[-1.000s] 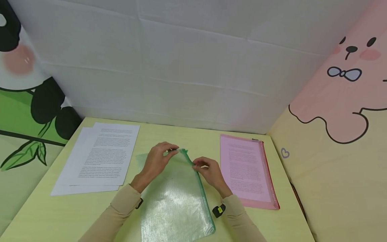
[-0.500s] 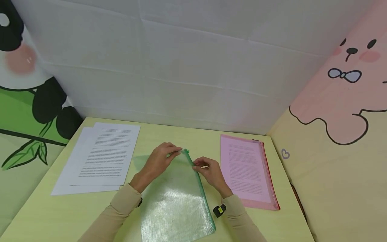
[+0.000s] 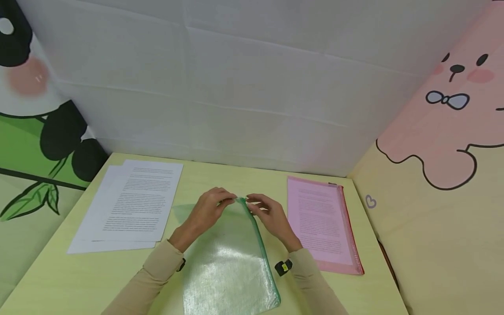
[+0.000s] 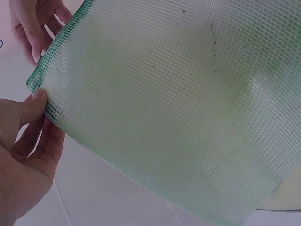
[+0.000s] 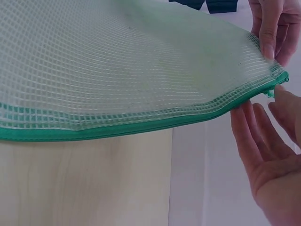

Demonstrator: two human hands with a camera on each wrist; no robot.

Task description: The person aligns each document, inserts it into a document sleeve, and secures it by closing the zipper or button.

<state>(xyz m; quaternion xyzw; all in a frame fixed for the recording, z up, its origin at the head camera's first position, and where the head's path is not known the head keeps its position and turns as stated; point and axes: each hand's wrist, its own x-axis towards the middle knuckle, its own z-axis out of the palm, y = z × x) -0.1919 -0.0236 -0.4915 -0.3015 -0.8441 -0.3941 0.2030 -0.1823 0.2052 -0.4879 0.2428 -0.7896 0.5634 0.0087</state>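
Observation:
A translucent green mesh zip pouch (image 3: 224, 258) lies in front of me, its green zipper edge (image 5: 141, 127) along the right side and its far end lifted. My left hand (image 3: 206, 210) pinches the far edge beside the zipper corner; in the left wrist view its thumb presses on the mesh. My right hand (image 3: 273, 218) is at the zipper's far end. In the right wrist view its thumb tip is by a small green tab (image 5: 270, 94), while its fairly straight fingers touch the band's underside, thumb and fingers apart.
Printed paper sheets (image 3: 138, 201) lie overlapped at the table's left. A pink zip pouch (image 3: 338, 266) with a printed page in it lies at the right. A white cloth wall (image 3: 244, 87) rises behind the table (image 3: 47, 280).
My right hand has moved up along the zipper edge to the far corner, close to my left hand. The left hand has shifted slightly right and keeps its pinch on the pouch.

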